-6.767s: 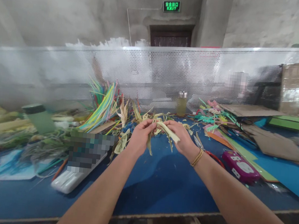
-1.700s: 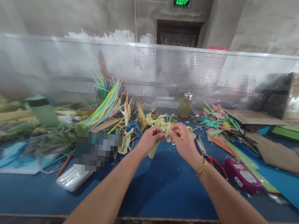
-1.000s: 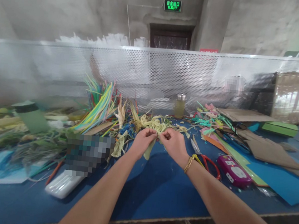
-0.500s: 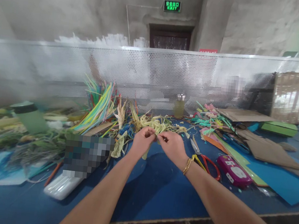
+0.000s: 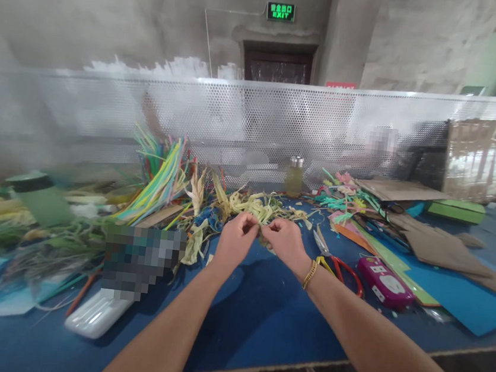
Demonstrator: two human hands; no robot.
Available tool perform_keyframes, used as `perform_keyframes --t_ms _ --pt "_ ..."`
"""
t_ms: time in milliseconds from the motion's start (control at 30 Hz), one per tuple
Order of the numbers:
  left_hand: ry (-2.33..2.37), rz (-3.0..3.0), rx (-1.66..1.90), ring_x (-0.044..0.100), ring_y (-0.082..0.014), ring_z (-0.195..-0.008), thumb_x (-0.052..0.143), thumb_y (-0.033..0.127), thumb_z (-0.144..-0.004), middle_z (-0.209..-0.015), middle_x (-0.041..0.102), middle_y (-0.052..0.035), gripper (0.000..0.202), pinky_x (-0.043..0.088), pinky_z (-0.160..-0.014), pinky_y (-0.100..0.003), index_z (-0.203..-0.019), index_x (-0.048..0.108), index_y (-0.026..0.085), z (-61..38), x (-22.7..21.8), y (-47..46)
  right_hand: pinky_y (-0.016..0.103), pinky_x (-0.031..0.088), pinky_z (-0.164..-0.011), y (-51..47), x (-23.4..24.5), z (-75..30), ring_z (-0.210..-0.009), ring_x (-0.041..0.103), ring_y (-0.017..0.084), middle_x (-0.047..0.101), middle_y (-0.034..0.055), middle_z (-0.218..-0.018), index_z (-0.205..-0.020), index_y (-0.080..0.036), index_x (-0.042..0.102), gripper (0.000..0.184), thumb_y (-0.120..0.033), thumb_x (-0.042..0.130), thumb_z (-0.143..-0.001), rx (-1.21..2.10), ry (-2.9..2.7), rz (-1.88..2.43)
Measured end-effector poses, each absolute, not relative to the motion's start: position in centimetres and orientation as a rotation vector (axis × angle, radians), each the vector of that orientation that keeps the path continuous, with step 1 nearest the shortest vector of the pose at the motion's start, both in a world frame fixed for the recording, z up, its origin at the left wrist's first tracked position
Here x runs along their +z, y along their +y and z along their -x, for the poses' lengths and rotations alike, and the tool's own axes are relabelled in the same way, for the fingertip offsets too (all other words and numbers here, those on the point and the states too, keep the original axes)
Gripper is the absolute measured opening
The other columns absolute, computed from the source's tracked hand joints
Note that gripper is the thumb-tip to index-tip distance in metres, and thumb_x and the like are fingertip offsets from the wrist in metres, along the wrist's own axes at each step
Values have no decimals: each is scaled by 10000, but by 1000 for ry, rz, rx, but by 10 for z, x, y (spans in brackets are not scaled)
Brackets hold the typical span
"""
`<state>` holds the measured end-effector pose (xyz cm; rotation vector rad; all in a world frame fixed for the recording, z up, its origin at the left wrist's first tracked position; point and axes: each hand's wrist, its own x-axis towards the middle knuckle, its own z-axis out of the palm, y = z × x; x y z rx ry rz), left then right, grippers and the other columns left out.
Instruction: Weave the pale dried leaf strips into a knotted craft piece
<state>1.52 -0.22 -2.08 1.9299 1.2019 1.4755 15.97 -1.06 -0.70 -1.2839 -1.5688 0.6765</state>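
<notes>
Over the middle of the blue table, my left hand [image 5: 237, 240] and my right hand [image 5: 285, 241] meet fingertip to fingertip. Both are closed in a pinch on a pale green strip of corn husk [image 5: 266, 245], mostly hidden by the fingers. Just beyond them lies a loose pile of yellowish-green husk strips [image 5: 252, 203]. A husk piece [image 5: 194, 244] lies left of my left hand. Scissors [image 5: 340, 269] with red and yellow handles rest open to the right of my right hand.
Left are a bundle of coloured stems [image 5: 159, 179], a green lidded cup [image 5: 42, 201] and a white-ended object [image 5: 101, 312], partly pixelated. Right are a purple box-like device [image 5: 384, 283], blue card [image 5: 463, 300] and cardboard [image 5: 446, 250]. Behind stand a glass bottle [image 5: 294, 178] and a perforated metal screen [image 5: 278, 118].
The view has shifted slightly. My hands stay pinched together at nearly the same place, and the husk end that hung below them earlier no longer shows there.
</notes>
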Motion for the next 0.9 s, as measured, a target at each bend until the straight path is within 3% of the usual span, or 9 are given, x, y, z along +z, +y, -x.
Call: perform_keyframes --t_ms 300,467,600,900 --pt "1186 -2088 1385 635 -165 -729 541 196 -802 -780 654 -10 41 467 -699 -278 -837 562 199 -14 -11 -6 211 331 -507 -9 -7 -163 -536 502 104 594 -2 -564 -572 -176 594 188 -273 576 -733 366 -1687 1214" --pt "1170 -1902 1466 652 -162 -690 554 194 -799 -746 663 -10 44 486 -666 -273 -841 547 183 -15 -12 -3 213 358 -498 -5 -9 -161 -503 489 94 627 6 -608 -660 -169 618 205 -334 574 -772 733 -1529 1052" --pt "1168 -1924 1472 660 -158 -696 568 190 -799 -757 674 -10 59 488 -665 -268 -855 548 184 -16 -12 -3 202 314 -418 -2 -11 -158 -432 438 69 633 6 -637 -697 -167 591 227 -388 619 -739 1081 -1330 955" --pt "1123 -1961 1454 677 -170 -742 549 179 -811 -804 693 -32 62 505 -707 -287 -871 561 186 -16 -15 -3 210 398 -433 -4 -7 -161 -441 546 101 681 15 -636 -728 -186 577 121 -283 649 -730 846 -1449 1063"
